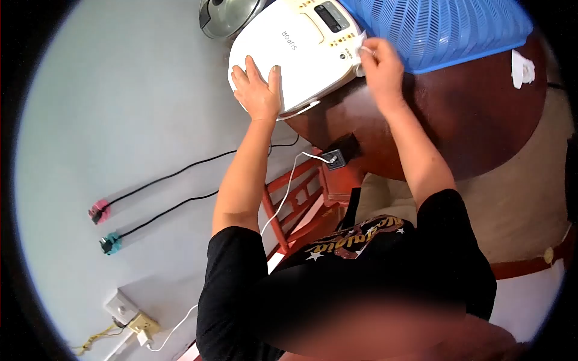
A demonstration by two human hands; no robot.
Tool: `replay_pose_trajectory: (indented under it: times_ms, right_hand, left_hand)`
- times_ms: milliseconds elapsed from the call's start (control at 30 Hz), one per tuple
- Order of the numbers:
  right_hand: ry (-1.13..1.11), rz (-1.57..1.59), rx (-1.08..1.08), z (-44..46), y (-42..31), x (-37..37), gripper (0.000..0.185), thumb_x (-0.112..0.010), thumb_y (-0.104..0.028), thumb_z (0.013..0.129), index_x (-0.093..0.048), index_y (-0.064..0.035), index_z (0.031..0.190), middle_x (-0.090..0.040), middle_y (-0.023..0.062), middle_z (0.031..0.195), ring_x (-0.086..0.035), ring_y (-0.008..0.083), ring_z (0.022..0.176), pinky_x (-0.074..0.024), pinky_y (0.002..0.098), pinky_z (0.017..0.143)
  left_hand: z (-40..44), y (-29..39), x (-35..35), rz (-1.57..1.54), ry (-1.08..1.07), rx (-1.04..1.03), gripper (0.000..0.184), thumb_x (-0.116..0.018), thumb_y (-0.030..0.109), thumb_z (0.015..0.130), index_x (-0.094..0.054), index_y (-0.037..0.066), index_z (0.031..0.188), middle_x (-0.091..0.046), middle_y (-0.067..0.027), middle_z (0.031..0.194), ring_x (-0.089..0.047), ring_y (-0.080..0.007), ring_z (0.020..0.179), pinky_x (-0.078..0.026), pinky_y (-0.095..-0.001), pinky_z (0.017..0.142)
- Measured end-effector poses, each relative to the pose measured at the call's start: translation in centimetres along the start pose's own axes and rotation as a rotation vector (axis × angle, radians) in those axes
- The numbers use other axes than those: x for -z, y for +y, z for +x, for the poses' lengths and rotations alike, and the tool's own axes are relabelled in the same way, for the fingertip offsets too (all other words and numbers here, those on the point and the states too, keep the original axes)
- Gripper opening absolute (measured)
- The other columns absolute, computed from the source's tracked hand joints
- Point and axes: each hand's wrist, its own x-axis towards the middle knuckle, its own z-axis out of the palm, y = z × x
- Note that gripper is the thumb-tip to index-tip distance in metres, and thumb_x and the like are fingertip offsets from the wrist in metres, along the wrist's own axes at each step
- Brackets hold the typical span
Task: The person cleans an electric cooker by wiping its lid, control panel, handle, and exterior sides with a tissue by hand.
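Note:
A white rice cooker [301, 57] marked SUPOR, with a dark display and a button panel, stands on the dark red-brown round table [457, 120]. My left hand [257, 93] lies on the cooker's lid near its left edge, fingers spread and nothing in it. At the panel end of the cooker, my right hand [383, 69] has its fingers closed around a white tissue [360, 43], which touches the cooker's edge beside the buttons. Part of the tissue is hidden by the fingers.
A blue plastic basket [445, 30] sits right behind my right hand. A crumpled white tissue [522, 70] lies on the right of the table. Beside the cooker is a metal pot [232, 15]. Black cords with plugs [109, 243], a wall socket [143, 325] and a red chair [289, 204] are at left.

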Motion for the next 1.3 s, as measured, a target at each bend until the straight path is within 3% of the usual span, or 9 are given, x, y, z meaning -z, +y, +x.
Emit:
replay_pose_trajectory:
  times_ms: [100, 233, 467, 900, 967, 1033, 1067, 1167, 1300]
  right_hand:
    - [-0.062, -0.134, 0.445, -2.1, -1.0, -0.8, 0.004, -0.058, -0.005, 0.083, -0.057, -0.0033, 0.087, -0.056, 0.0136, 0.088, -0.058, 0.0322, 0.073, -0.0492, 0.038, 0.065]
    - [-0.427, -0.344, 0.498, -5.0, -3.3, -2.5, 0.007, -0.054, -0.001, 0.078, -0.049, -0.005, 0.077, -0.046, 0.0112, 0.078, -0.055, 0.0322, 0.072, -0.0458, 0.0412, 0.059]
    - [-0.542, -0.432, 0.551, -2.3, -4.4, -2.5, 0.005, -0.051, -0.004, 0.082, -0.048, -0.0076, 0.08, -0.047, 0.012, 0.08, -0.054, 0.035, 0.07, -0.046, 0.043, 0.059]
    - [-0.204, -0.453, 0.385, 4.8, -2.6, -0.2, 0.006, -0.055, -0.006, 0.082, -0.053, -0.0019, 0.086, -0.054, 0.0178, 0.082, -0.055, 0.0369, 0.082, -0.0459, 0.0424, 0.071]
    - [-0.154, -0.575, 0.44, 4.2, -1.4, 1.1, 0.009, -0.057, -0.007, 0.084, -0.053, 0.0001, 0.079, -0.057, 0.0108, 0.078, -0.057, 0.0249, 0.071, -0.045, 0.0349, 0.062]
    - [-0.4, -0.418, -0.028, 2.8, -0.6, 3.0, 0.006, -0.057, -0.005, 0.083, -0.053, -0.0003, 0.083, -0.055, 0.0052, 0.07, -0.055, 0.0129, 0.061, -0.0432, 0.0284, 0.056]
    - [-0.364, -0.315, -0.188, 2.4, -0.7, 3.8, 0.007, -0.059, -0.005, 0.078, -0.056, -0.0003, 0.083, -0.057, 0.0152, 0.083, -0.057, 0.0271, 0.069, -0.0456, 0.0348, 0.067]
    - [-0.301, -0.146, -0.244, 3.3, -2.5, 3.7, 0.009, -0.06, -0.005, 0.078, -0.058, -0.0002, 0.086, -0.057, 0.0143, 0.083, -0.058, 0.0253, 0.071, -0.0457, 0.0345, 0.068]
    - [-0.368, -0.462, 0.206, 5.1, -3.7, 1.0, 0.008, -0.061, -0.005, 0.078, -0.057, 0.0, 0.084, -0.057, 0.0157, 0.082, -0.057, 0.0308, 0.077, -0.0455, 0.0384, 0.071]
  left_hand:
    - [0.3, 0.4, 0.2, -0.03, -0.003, 0.035, 0.074, -0.056, 0.052, 0.082, -0.036, 0.007, 0.138, -0.026, -0.0275, 0.141, -0.023, -0.0435, 0.133, -0.023, -0.0572, 0.102]
    - [-0.1, 0.7, 0.4, -0.044, -0.018, 0.055, 0.077, -0.056, 0.055, 0.082, -0.035, 0.009, 0.14, -0.023, -0.0284, 0.143, -0.019, -0.0442, 0.135, -0.017, -0.0623, 0.105]
    - [0.1, 1.1, 0.4, -0.017, -0.012, 0.077, 0.078, -0.056, 0.056, 0.081, -0.034, 0.01, 0.14, -0.022, -0.0288, 0.143, -0.019, -0.0447, 0.135, -0.018, -0.0643, 0.102]
    - [-0.2, 1.4, 0.9, 0.026, -0.002, 0.089, 0.075, -0.056, 0.056, 0.082, -0.035, 0.013, 0.14, -0.025, -0.0274, 0.144, -0.021, -0.0421, 0.135, -0.022, -0.0643, 0.101]
    - [-0.2, 1.4, 0.9, 0.029, 0.009, 0.092, 0.075, -0.056, 0.056, 0.081, -0.035, 0.013, 0.14, -0.025, -0.0275, 0.143, -0.022, -0.0421, 0.135, -0.022, -0.0646, 0.101]
    - [-0.2, 1.4, 1.3, 0.036, 0.004, 0.077, 0.076, -0.057, 0.056, 0.081, -0.035, 0.012, 0.14, -0.025, -0.0278, 0.143, -0.022, -0.0425, 0.135, -0.023, -0.0652, 0.101]
    - [-0.1, 1.4, 1.3, 0.027, 0.005, 0.085, 0.076, -0.057, 0.056, 0.081, -0.035, 0.012, 0.14, -0.025, -0.0278, 0.143, -0.022, -0.0425, 0.135, -0.023, -0.0652, 0.101]
    - [-0.2, 1.3, 1.5, 0.02, 0.017, 0.075, 0.077, -0.058, 0.055, 0.08, -0.035, 0.012, 0.14, -0.026, -0.0277, 0.142, -0.022, -0.0433, 0.135, -0.023, -0.0657, 0.1]
    - [0.0, 1.2, 1.7, 0.012, 0.018, 0.066, 0.077, -0.059, 0.055, 0.08, -0.035, 0.012, 0.14, -0.026, -0.0277, 0.142, -0.021, -0.0438, 0.135, -0.023, -0.0661, 0.1]
